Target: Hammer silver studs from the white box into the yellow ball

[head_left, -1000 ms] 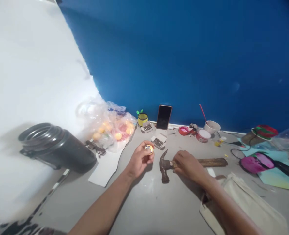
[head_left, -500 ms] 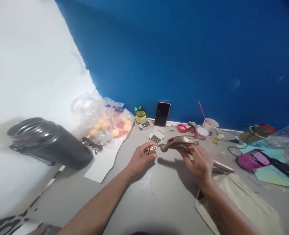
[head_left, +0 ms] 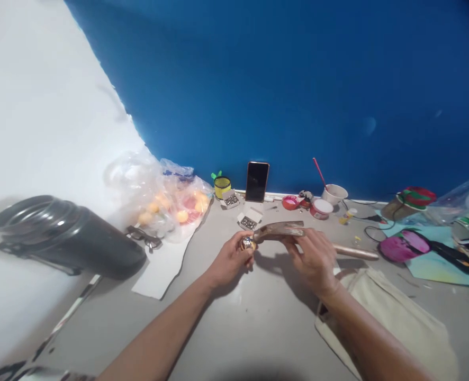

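Observation:
A small round ball [head_left: 247,243], yellowish and studded with shiny metal tacks, sits between the curled fingers and thumb of my left hand [head_left: 230,262]. My right hand [head_left: 313,259] grips a claw hammer [head_left: 280,230] close to its head, the wooden handle sticking out to the right behind the hand. The hammer's striking face is right at the ball's right side; whether it touches cannot be made out. Just beyond the ball stands an open white box [head_left: 250,219] of silvery tacks, with a second such box [head_left: 230,200] farther back.
A black flask [head_left: 79,238] lies at left near glasses [head_left: 145,238] and plastic bags of orange fruit [head_left: 167,206]. At the back a phone [head_left: 257,181] leans on the blue wall. A cup [head_left: 334,194], a pink pouch [head_left: 403,246] and a cream cloth bag [head_left: 393,317] are at right.
The hammer head has moved left and come up against the tack-studded ball; earlier there was a gap between them. The whole view has shifted slightly.

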The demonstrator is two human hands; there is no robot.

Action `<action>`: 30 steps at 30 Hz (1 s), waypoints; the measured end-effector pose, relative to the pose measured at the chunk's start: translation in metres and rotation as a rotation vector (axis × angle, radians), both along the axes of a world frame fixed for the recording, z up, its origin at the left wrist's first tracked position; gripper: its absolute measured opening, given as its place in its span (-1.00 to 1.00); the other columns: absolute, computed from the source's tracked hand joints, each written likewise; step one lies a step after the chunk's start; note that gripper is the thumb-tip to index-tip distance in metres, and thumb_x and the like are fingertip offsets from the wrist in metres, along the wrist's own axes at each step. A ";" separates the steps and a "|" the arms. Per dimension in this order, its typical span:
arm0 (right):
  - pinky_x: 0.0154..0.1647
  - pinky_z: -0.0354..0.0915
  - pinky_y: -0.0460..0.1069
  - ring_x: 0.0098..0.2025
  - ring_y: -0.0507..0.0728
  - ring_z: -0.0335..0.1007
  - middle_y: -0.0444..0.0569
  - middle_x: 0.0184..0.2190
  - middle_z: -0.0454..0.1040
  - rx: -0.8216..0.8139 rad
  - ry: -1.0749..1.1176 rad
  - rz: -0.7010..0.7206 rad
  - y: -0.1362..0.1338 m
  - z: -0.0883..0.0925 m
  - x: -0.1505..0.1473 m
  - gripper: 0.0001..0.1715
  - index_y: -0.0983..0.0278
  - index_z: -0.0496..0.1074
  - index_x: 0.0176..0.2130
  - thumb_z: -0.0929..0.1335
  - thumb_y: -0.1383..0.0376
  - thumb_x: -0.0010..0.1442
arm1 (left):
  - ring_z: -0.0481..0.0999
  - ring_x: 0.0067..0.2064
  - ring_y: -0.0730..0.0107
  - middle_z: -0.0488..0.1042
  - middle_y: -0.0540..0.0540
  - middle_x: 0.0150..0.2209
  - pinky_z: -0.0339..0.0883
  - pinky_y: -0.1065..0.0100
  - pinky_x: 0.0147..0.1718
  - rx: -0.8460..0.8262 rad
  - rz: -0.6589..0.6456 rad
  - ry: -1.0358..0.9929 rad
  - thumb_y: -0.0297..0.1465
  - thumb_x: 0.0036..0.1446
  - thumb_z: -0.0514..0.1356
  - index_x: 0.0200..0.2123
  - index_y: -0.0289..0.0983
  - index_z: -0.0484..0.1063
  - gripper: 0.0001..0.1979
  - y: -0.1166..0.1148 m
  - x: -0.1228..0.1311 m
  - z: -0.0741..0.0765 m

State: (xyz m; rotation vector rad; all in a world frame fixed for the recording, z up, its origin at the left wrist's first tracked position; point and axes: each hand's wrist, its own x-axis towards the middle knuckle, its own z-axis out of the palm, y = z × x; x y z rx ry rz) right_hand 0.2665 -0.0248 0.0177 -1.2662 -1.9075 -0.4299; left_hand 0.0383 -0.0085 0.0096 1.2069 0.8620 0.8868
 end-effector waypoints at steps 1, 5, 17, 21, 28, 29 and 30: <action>-0.23 0.21 0.06 -0.31 0.18 0.40 0.00 -0.38 0.53 0.019 0.016 -0.021 0.001 -0.001 0.001 -0.87 0.20 0.49 -0.25 0.36 0.29 0.39 | 0.37 -0.42 0.51 0.45 -0.05 -0.25 0.32 0.37 -0.38 -0.002 0.019 0.010 -0.26 0.14 0.31 0.10 -0.24 0.40 -0.53 0.000 0.000 0.000; -0.25 0.20 0.06 -0.33 0.18 0.37 0.00 -0.40 0.51 0.003 0.036 -0.039 0.002 -0.005 0.002 -0.81 0.21 0.46 -0.32 0.34 0.28 0.39 | 0.36 -0.33 0.48 0.47 -0.08 -0.19 0.25 0.41 -0.35 -0.001 0.064 0.024 -0.26 0.08 0.38 0.02 -0.25 0.46 -0.56 0.002 0.000 -0.003; -0.27 0.12 0.03 -0.36 0.11 0.34 -0.06 -0.43 0.50 0.036 -0.049 0.021 0.001 -0.001 -0.008 -0.79 0.25 0.45 -0.30 0.34 0.30 0.42 | 0.36 -0.25 0.39 0.47 -0.10 -0.22 0.25 0.36 -0.26 0.089 -0.014 0.115 -0.40 0.08 0.28 -0.03 -0.31 0.52 -0.65 0.003 0.002 -0.016; -0.28 0.11 0.02 -0.38 0.12 0.31 -0.07 -0.46 0.47 0.117 -0.006 -0.025 0.003 -0.003 -0.003 -0.82 0.25 0.45 -0.30 0.37 0.28 0.40 | 0.41 -0.17 0.33 0.49 -0.15 -0.08 0.32 0.32 -0.21 0.053 -0.033 0.124 -0.38 0.08 0.28 0.09 -0.25 0.46 -0.54 0.003 0.000 -0.019; -0.30 0.07 0.03 -0.39 0.12 0.29 -0.06 -0.45 0.47 0.017 -0.078 0.002 0.002 -0.001 -0.005 -0.76 0.26 0.47 -0.30 0.32 0.26 0.43 | 0.43 0.00 0.21 0.47 -0.13 -0.04 0.34 0.24 -0.07 0.204 -0.036 0.124 -0.46 0.06 0.22 0.23 -0.19 0.29 -0.38 0.001 0.000 -0.019; -0.30 0.06 0.03 -0.39 0.12 0.28 -0.06 -0.45 0.47 0.016 -0.082 -0.002 0.001 0.001 -0.006 -0.74 0.26 0.47 -0.31 0.32 0.25 0.43 | 0.43 0.00 0.21 0.46 -0.13 -0.04 0.33 0.22 -0.04 0.245 -0.029 0.153 -0.49 0.06 0.19 0.23 -0.20 0.29 -0.38 0.001 0.001 -0.019; -0.30 0.06 0.02 -0.39 0.12 0.28 -0.06 -0.46 0.47 0.029 -0.073 -0.018 -0.001 0.003 -0.007 -0.73 0.26 0.47 -0.31 0.32 0.24 0.44 | 0.43 0.00 0.20 0.45 -0.13 -0.02 0.32 0.21 -0.02 0.276 -0.022 0.185 -0.51 0.05 0.17 0.25 -0.20 0.28 -0.36 0.001 0.001 -0.019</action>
